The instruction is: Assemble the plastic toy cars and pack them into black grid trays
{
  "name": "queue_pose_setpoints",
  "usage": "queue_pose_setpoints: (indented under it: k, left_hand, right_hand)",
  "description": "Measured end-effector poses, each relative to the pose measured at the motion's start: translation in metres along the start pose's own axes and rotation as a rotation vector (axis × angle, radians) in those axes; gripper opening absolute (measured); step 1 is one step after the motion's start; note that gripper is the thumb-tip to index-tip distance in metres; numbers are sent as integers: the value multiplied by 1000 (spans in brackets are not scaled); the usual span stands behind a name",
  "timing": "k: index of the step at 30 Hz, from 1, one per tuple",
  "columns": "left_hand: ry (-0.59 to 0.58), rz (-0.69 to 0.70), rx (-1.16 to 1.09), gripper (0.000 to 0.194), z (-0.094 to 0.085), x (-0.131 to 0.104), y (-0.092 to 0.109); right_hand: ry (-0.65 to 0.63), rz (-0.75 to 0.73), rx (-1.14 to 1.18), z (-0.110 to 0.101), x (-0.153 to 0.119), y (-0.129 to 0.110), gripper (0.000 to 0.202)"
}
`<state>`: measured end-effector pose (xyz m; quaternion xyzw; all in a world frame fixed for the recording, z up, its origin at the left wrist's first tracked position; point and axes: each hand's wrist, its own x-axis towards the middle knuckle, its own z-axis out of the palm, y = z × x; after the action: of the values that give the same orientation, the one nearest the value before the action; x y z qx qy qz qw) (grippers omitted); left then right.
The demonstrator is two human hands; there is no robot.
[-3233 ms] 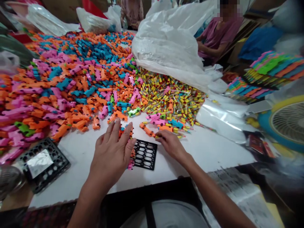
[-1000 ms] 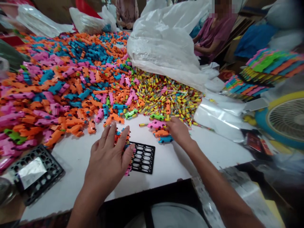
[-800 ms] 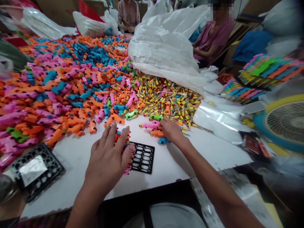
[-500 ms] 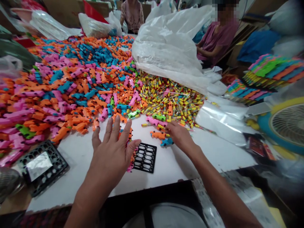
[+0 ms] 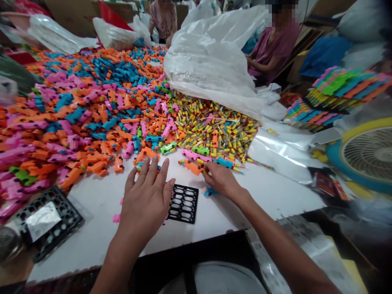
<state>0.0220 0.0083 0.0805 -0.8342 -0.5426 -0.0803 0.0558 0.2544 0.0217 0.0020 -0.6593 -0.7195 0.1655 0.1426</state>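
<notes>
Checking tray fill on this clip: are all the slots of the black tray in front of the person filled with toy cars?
No: the black tray shows bare open slots on its right side, beside the left hand.

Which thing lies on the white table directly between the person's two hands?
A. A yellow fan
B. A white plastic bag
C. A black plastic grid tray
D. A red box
C: the black grid tray lies flat on the white table, with the left hand spread over its left edge and the right hand just beyond its upper right corner.
</notes>
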Motion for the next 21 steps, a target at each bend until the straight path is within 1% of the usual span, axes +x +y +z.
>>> queue_pose_setpoints:
  k: [2,3,5,6,7,8,9,11,12,14,15,17,18,21]
  left_hand:
    - [12,6,-3,56,0,0,0]
    - [17,7,-4,55,0,0,0]
    - [20,9,-9,55,1,0,0]
    - [21,9,-12,56,1,0,0]
    - [22,10,-14,56,1,0,0]
    - [23,10,-16,56,2,0,-1]
    - [25,10,-18,57,2,0,-1]
    - [25,8,-20,57,2,0,-1]
    - [23,7,-22,57,2,0,-1]
    - [15,8,-26,57,2,0,0]
    - [13,10,-29,58,2,0,0]
    - [15,18,-31,58,1,1,0]
    - [18,23,-30,59,1,1,0]
    - [35,32,-23,56,1,2,-1]
  right_hand:
    - [22,-41,379,12,1,-10,21]
    - [-9,-47,585,20,3,-16,19]
    - [-152,-28,958,40,8,-31,15]
    - [-236,-18,1103,50,10,-38,13]
    - [-301,-8,1210,59,12,-45,14]
    - [-330,3,1279,67,13,-49,17]
    - [-322,8,1301,72,14,-52,19]
    - [-243,-25,1222,76,12,-53,16]
    - [-199,-77,1139,75,12,-51,12]
    - [-133,-248,939,69,13,-47,1]
    - [-121,-343,842,66,15,-45,3]
    - [-142,-503,697,60,24,-44,7]
    - [-182,-554,651,58,29,-45,9]
    - [-334,-593,594,52,40,-47,12]
